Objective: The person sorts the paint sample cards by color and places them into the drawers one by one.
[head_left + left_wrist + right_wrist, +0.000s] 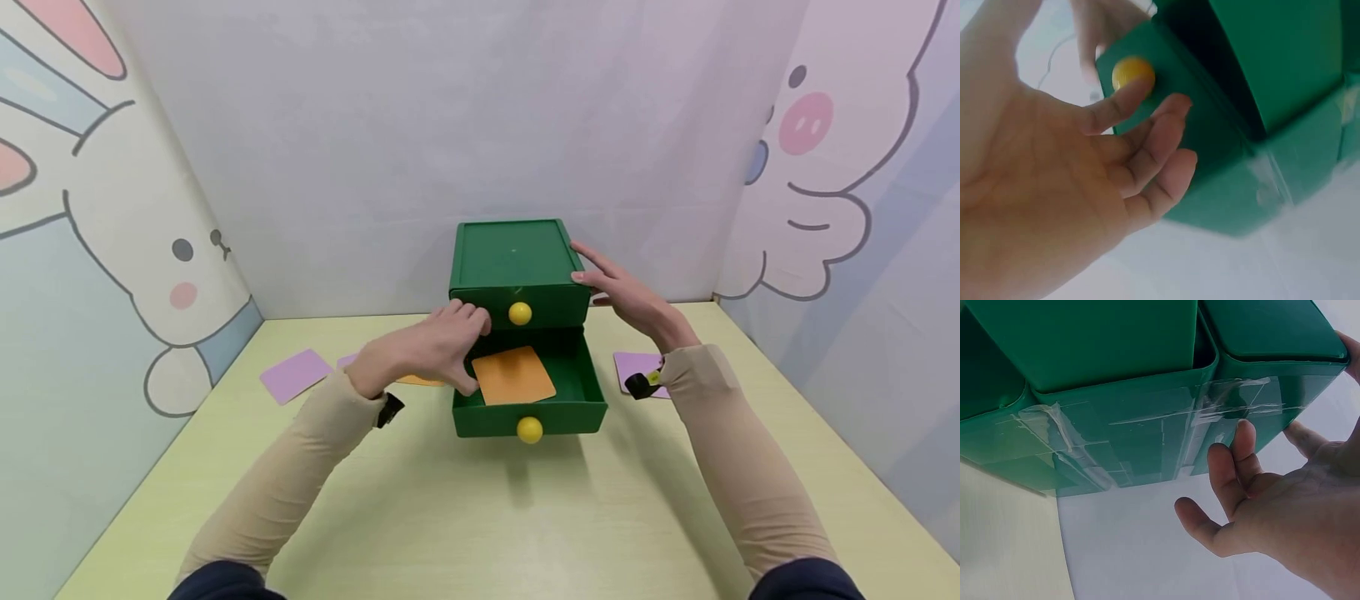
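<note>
Pale worktop (465,517): green drawer unit (517,250), probably light and stiff, best pulled by yellow knobs (529,430); left (435,343) and right hands' (633,298) fingers (1224,475) loosely spread.

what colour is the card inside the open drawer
The card is orange, clearest in the head view.

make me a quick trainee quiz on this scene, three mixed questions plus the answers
1. True or false: a square orange card lies inside the open drawer.
2. What colour is the round knob on that drawer? a) red b) yellow c) blue
3. Which hand is at the upper right side of the green cabinet?

Key:
1. True.
2. b.
3. The right hand.
</note>
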### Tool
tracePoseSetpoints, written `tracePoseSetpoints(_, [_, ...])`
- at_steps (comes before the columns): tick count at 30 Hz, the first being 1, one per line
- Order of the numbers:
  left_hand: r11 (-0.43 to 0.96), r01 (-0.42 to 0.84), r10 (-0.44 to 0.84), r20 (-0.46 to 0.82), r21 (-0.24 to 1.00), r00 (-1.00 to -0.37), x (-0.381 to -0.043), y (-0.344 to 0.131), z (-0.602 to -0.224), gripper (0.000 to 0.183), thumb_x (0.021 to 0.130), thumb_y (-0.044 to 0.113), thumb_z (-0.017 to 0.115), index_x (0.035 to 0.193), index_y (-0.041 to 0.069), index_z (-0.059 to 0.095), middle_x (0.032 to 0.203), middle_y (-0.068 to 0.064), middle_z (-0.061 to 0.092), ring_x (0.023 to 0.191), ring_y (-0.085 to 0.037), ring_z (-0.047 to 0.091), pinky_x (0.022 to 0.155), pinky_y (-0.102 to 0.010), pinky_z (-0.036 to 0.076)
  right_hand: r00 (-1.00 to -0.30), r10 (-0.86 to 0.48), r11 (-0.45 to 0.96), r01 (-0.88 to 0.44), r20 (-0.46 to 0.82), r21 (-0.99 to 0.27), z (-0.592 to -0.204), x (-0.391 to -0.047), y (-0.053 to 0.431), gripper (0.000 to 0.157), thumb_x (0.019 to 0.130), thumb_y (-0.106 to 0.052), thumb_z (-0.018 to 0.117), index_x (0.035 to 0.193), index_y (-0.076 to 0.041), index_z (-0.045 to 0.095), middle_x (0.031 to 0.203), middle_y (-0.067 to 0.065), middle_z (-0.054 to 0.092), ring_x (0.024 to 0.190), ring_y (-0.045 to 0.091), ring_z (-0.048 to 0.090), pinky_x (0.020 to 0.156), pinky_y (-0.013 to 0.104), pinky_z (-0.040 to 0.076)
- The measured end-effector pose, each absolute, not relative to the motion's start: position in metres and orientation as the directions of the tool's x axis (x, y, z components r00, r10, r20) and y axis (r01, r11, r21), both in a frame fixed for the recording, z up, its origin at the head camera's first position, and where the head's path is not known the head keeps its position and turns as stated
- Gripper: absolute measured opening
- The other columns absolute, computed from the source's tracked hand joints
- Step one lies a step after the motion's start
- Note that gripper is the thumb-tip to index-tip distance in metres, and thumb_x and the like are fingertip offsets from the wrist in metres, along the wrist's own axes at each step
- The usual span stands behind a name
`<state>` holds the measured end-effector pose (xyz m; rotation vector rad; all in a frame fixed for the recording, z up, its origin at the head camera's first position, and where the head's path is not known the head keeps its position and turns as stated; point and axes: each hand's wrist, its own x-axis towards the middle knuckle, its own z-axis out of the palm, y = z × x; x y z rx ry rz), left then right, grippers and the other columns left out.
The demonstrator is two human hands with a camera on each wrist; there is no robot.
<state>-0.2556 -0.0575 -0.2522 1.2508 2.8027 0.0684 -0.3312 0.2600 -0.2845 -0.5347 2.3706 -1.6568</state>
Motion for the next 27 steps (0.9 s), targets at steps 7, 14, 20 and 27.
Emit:
tracePoseSetpoints(7, [0.714,0.653,0.696,-0.153,0.253,-0.702,-0.287,-0.111,-0.266,0.031,0.079,0.017,0.074,0.102,0.0,0.063,0.103,-0.011,0.063,0.095,-0.025,0.053,0.086,-0.037,0.048,-0.913,-0.405,0.301,-0.178,0.043,-0.937,-0.285,-0.331,0.259,0.068,0.098,-0.045,0.05,0.153,-0.042,0.011,0.163,-0.002,0.004,0.134,0.034,0.033,0.114,0.064,0.017])
tracePoseSetpoints(14, [0.832,0.444,0.517,-0.175,0.332,-0.838,-0.336,-0.141,-0.338,0.061,0.083,0.034,0.075,0.123,-0.007,0.055,0.126,-0.024,0.057,0.118,-0.039,0.053,0.099,-0.049,0.046,-0.914,-0.404,0.299,-0.179,0.045,-0.937,-0.287,-0.329,0.259,0.067,0.098,-0.045,0.05,0.153,-0.042,0.012,0.163,0.001,0.007,0.134,0.034,0.033,0.114,0.064,0.017])
tracePoseSetpoints(20, [0.976,0.126,0.154,-0.153,0.179,-0.976,-0.343,-0.121,-0.378,0.084,0.086,0.064,0.057,0.129,-0.007,0.044,0.119,-0.03,0.056,0.111,-0.042,0.047,0.098,-0.055,0.041,-0.913,-0.404,0.304,-0.187,0.051,-0.934,-0.289,-0.329,0.26,0.066,0.099,-0.043,0.049,0.153,-0.042,0.011,0.163,0.002,0.007,0.136,0.034,0.031,0.113,0.063,0.019])
tracePoseSetpoints(27, [0.997,-0.014,-0.002,-0.144,0.078,-0.99,-0.343,-0.094,-0.387,0.101,0.083,0.076,0.049,0.136,-0.009,0.037,0.113,-0.031,0.054,0.098,-0.036,0.043,0.09,-0.048,0.04,-0.911,-0.408,0.303,-0.197,0.059,-0.932,-0.287,-0.329,0.259,0.066,0.1,-0.042,0.048,0.154,-0.041,0.01,0.163,0.002,0.004,0.137,0.036,0.03,0.114,0.065,0.016])
